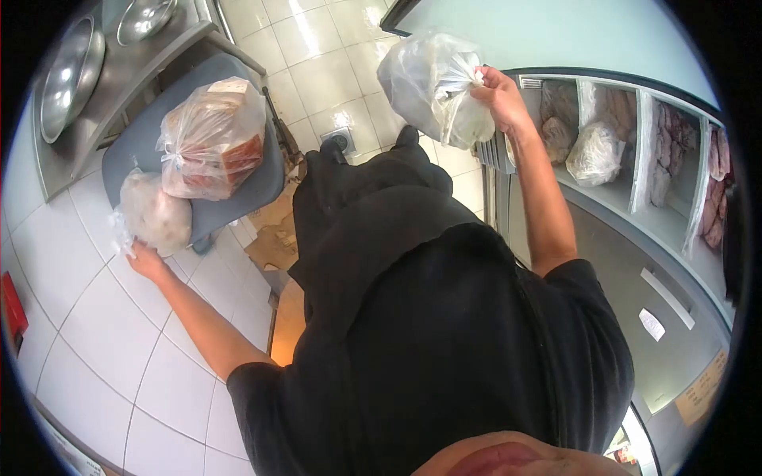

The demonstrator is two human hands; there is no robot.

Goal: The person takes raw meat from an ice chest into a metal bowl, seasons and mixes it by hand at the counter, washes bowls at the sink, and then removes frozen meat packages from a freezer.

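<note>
My right hand (500,94) is closed around the gathered neck of a clear plastic bag (432,87), which hangs in the air over the tiled floor. What fills that bag looks pale and cannot be made out. At the left, my left hand (147,258) grips the knotted end of a smaller plastic bag (155,213) with pale contents. This smaller bag rests at the edge of a grey chair seat (274,170). Against it leans a larger tied plastic bag (214,139) holding reddish-brown and tan pieces.
On the right stands an open freezer with white dividers (641,151), holding a white wrapped bundle (595,153) and several bagged packs. Metal bowls (73,79) sit on a steel counter (119,95) at the upper left. Flattened cardboard (274,230) lies beside the chair.
</note>
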